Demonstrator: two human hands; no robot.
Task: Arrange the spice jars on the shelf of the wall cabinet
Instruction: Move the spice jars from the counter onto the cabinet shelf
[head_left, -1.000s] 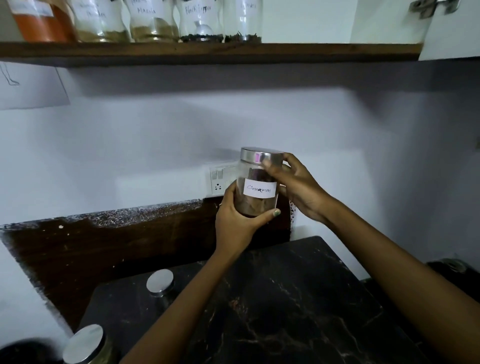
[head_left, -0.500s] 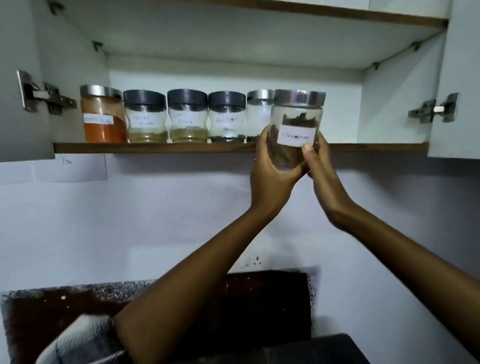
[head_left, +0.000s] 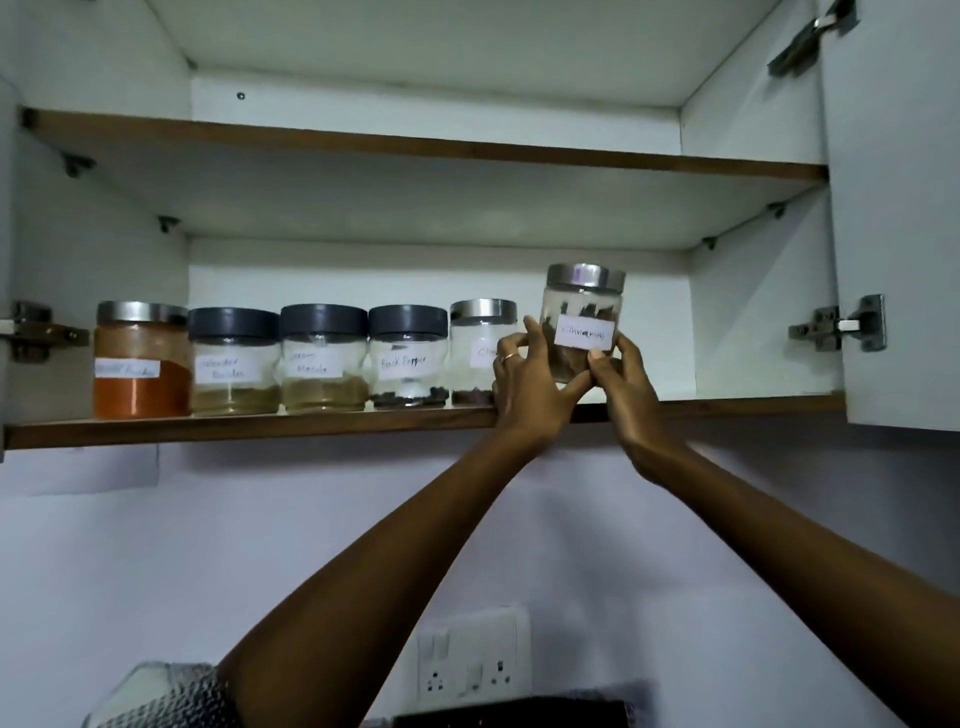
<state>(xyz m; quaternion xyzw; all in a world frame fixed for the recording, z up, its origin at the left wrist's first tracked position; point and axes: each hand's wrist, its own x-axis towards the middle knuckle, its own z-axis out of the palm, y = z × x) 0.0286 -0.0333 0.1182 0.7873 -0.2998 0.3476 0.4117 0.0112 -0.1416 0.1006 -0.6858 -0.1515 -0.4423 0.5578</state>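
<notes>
1. Both hands raised at the wall cabinet; cinnamon jar (head_left: 583, 325) gripped between them, held at the front edge of the lower shelf (head_left: 260, 422); cannot tell if its base touches the board.
2. Left hand (head_left: 527, 387) cups the jar's left side and lower part, fingers curled round the glass, thumb reaching under toward the right. Ring on one finger.
3. Right hand (head_left: 621, 376) pinches the jar's lower right side, thumb tip on the front just under the white label, other fingers behind the glass.
4. Jar upright, silver lid on, brown pieces inside, handwritten label facing the camera.
5. Just left of the grip, partly hidden by the left-hand fingers: silver-lid jar (head_left: 475, 353) with dark bits at the bottom, label cut off.
6. Further left along the same shelf, in a row: black pepper jar (head_left: 408, 361) with dark lid, masala jar (head_left: 323, 358) with dark lid, coriander jar (head_left: 234, 364) with dark lid, then orange powder jar (head_left: 140, 358) with silver lid at the far end. All upright, side by side, close together.
7. Right of the grip: bare shelf up to the cabinet side, then open door (head_left: 898, 208) with hinge (head_left: 841, 330).
8. Above the grip: upper shelf (head_left: 415, 148).
9. Well below the grip: wall socket plate (head_left: 472, 657).
</notes>
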